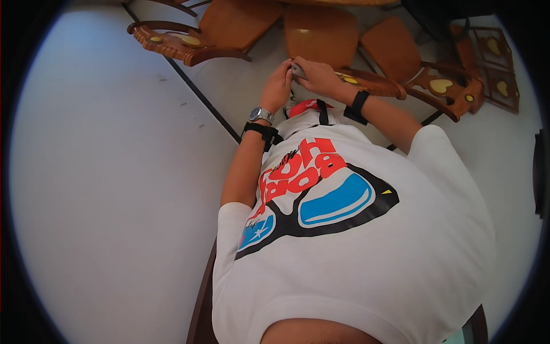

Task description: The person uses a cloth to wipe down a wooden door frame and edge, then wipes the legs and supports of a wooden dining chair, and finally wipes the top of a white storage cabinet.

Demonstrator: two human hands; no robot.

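Out in front of my body, my left hand (pixel 277 86) and my right hand (pixel 321 78) meet at the fingers. Between them is a small grey object (pixel 297 70) with a rounded end. My right hand curls around it, covering much of it, so its exact kind is unclear. The fingers of my left hand press against its left side. A silver wristwatch (pixel 260 114) and a black strap (pixel 264 132) are on my left wrist. Another black strap (pixel 358 107) wraps my right wrist.
Beyond my hands stand several carved wooden chairs, among them a middle chair (pixel 321 36) and a left chair (pixel 189 43). A wooden table edge (pixel 343 2) shows at the top. Dark lines (pixel 202 96) cross the pale floor (pixel 107 172). Something red (pixel 307 107) lies at my lap.
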